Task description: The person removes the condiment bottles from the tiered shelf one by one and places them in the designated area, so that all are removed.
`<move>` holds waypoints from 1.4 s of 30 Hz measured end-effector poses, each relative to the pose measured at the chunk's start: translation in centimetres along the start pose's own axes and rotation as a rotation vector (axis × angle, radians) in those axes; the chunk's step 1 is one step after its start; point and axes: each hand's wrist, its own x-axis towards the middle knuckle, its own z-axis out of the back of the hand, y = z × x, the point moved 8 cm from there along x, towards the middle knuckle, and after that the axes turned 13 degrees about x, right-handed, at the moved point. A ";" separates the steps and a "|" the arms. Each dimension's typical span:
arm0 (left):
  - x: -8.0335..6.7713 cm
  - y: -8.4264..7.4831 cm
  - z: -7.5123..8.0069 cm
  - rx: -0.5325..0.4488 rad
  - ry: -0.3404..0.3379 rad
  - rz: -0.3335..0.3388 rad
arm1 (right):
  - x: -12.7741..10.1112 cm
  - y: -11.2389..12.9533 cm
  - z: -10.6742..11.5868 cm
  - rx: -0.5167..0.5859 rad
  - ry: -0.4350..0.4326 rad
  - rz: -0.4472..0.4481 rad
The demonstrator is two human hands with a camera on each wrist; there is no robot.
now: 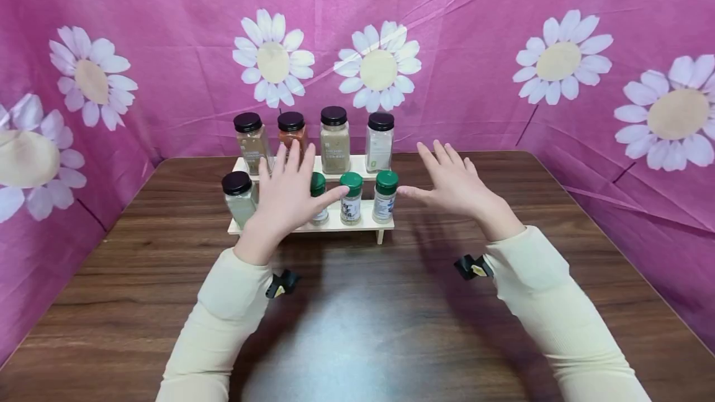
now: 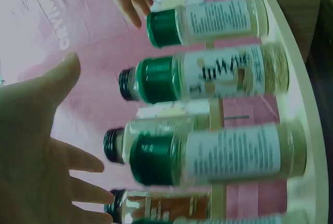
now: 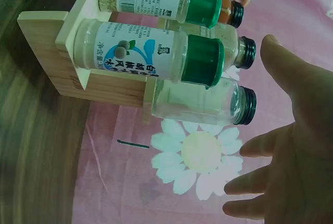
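Observation:
A two-tier pale wooden spice rack (image 1: 365, 223) stands on the table. Black-capped jars line its upper tier, including a red-brown one (image 1: 290, 123) and a whitish one (image 1: 380, 147). Along the lower tier are a black-capped jar (image 1: 241, 203) and several green-capped shakers (image 1: 351, 203). My left hand (image 1: 287, 194) hovers before the rack's left half, fingers spread, partly hiding jars there. To the rack's right, my right hand (image 1: 455, 185) is held with fingers spread and thumb close to the end shaker (image 3: 135, 52). Neither hand holds anything.
The brown wooden table (image 1: 357, 303) extends around the rack. Behind and on both sides hangs a pink cloth (image 1: 469, 67) printed with white daisies. Each cream sleeve has a small black device (image 1: 473, 267) at the wrist.

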 end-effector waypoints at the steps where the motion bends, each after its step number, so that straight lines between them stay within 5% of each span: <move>1: -0.1 0.5 0.3 -0.016 -0.025 0.007 | 0.0 -0.1 0.0 0.011 -0.006 0.001; 10: -1.7 4.6 1.8 -0.146 -0.183 0.070 | 0.0 -1.2 -1.4 0.110 -0.047 0.034; 30: -4.0 10.3 0.1 -0.376 -0.259 0.113 | -0.2 -1.6 -4.6 0.404 -0.199 0.128; 42: -4.7 14.4 -3.1 -0.582 -0.128 0.148 | 0.7 -2.2 -6.6 0.625 -0.315 0.121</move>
